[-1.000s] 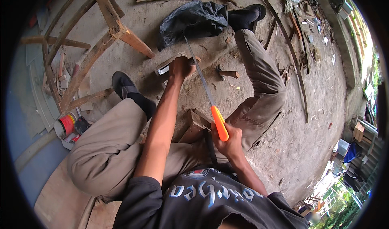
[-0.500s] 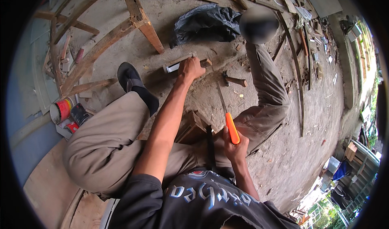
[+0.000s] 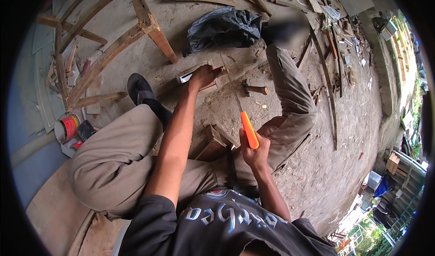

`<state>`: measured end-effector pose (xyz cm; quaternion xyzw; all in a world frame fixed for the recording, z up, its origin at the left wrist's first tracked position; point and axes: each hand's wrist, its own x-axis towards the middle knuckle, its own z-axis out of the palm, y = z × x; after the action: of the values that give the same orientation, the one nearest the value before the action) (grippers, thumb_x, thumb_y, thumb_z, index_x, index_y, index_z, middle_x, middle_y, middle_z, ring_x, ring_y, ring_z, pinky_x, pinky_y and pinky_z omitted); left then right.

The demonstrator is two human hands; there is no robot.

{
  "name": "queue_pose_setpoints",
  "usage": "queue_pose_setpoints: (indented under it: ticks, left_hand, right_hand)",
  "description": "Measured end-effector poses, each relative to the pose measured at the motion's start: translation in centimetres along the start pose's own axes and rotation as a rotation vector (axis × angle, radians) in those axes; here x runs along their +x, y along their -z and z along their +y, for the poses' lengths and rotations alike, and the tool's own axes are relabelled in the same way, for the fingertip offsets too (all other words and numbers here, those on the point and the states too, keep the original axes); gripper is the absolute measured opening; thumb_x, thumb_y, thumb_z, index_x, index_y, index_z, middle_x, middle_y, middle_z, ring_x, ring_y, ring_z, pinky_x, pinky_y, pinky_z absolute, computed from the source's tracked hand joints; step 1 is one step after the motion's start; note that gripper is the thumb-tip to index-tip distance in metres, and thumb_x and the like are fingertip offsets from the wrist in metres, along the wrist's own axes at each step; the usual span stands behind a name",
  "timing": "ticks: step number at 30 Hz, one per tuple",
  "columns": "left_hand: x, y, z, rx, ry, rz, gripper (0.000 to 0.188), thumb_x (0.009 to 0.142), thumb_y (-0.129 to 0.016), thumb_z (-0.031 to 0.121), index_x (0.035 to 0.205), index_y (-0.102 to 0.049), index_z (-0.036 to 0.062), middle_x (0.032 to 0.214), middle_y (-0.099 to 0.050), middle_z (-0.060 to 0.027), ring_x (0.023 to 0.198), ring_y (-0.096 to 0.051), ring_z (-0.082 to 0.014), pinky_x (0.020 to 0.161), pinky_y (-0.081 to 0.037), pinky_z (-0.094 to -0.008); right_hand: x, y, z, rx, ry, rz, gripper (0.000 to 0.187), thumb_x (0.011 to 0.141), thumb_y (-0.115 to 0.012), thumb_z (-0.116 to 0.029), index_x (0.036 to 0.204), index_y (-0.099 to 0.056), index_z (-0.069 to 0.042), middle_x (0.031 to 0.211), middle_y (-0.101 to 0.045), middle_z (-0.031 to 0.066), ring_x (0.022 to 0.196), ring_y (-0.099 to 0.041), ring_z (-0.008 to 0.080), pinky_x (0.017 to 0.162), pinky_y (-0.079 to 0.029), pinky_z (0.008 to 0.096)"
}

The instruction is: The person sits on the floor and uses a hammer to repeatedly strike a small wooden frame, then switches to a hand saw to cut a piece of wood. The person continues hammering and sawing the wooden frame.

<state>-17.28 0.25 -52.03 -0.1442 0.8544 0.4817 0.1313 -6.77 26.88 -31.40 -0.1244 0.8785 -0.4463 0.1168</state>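
Note:
My right hand (image 3: 255, 152) is wrapped round the orange handle of a handsaw (image 3: 249, 130). Its thin blade reaches forward and slightly left, passing close against the end of a small piece of wood (image 3: 220, 71). That wood is gripped in my left hand (image 3: 202, 77), whose fingers are partly hidden from above. Beneath the left hand lies a small rectangular wooden frame (image 3: 209, 89) with something white inside. A hammer (image 3: 256, 89) with a wooden handle rests on the ground to the right of the blade.
A crumpled black plastic bag (image 3: 222, 27) lies ahead. Far left stands a wooden chair-like frame (image 3: 122, 40), with a red paint can (image 3: 67, 127) nearer. Wood blocks (image 3: 209, 143) sit between my legs. Scrap wood and long strips (image 3: 325, 70) litter the right side.
The right hand and saw have shifted slightly forward, the blade reaching farther past the wood. My left hand stays on the wood. The whole view has drifted a little.

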Motion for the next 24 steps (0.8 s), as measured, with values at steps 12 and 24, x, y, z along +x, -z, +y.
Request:
queue_pose_setpoints:
  ticks: [12, 24]
  left_hand:
    - [-0.6, 0.1, 1.0, 0.107, -0.006, 0.129, 0.069, 0.086, -0.05, 0.065, 0.08, -0.069, -0.0019, 0.073, -0.066, -0.0215, 0.079, -0.068, -0.0355, 0.073, -0.049, -0.0433]
    - [-0.8, 0.3, 0.7, 0.003, -0.025, 0.024, 0.062, 0.09, -0.051, 0.059, 0.078, -0.066, -0.0003, 0.071, -0.066, -0.0165, 0.074, -0.067, -0.0266, 0.07, -0.047, -0.0403]
  right_hand:
    - [1.1, -0.8, 1.5, 0.059, -0.017, -0.037, 0.033, 0.091, -0.069, -0.02, 0.068, -0.058, 0.001, 0.049, -0.044, 0.0079, 0.044, -0.044, 0.0102, 0.044, -0.038, 0.0307]
    - [0.2, 0.0, 1.3, 0.056, 0.023, -0.017, 0.03, 0.089, -0.069, -0.017, 0.066, -0.058, -0.001, 0.05, -0.05, 0.0131, 0.041, -0.051, 0.0269, 0.044, -0.04, 0.0343]
